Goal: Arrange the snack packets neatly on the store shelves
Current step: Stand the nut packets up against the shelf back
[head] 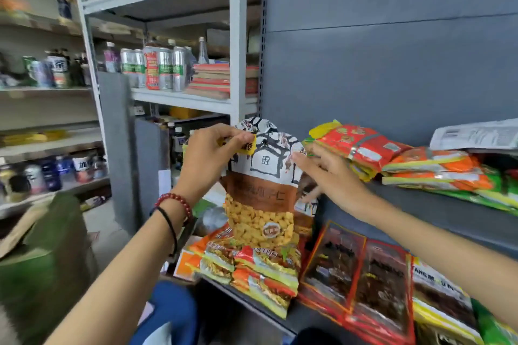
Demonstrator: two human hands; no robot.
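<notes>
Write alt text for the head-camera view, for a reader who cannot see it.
A person's left hand pinches the top of an upright brown nut packet while the right hand touches its right edge. Red, orange and green snack packets lie on the grey shelf beside it and below.

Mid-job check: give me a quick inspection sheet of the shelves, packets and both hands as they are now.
Surface: grey lower shelf, packets lying flat on it; upper shelf carries a loose pile of red packets.
Job's things: tall peanut bag held upright; orange packets stacked below it; dark packets side by side.
Clutter: white printed packet atop the upper pile.
Grippers: left hand pinches the bag's top corner; right hand touches its top right edge, grip unclear.
Cables: nothing seen.
Surroundings: metal rack with cans and bottles, left.
</notes>
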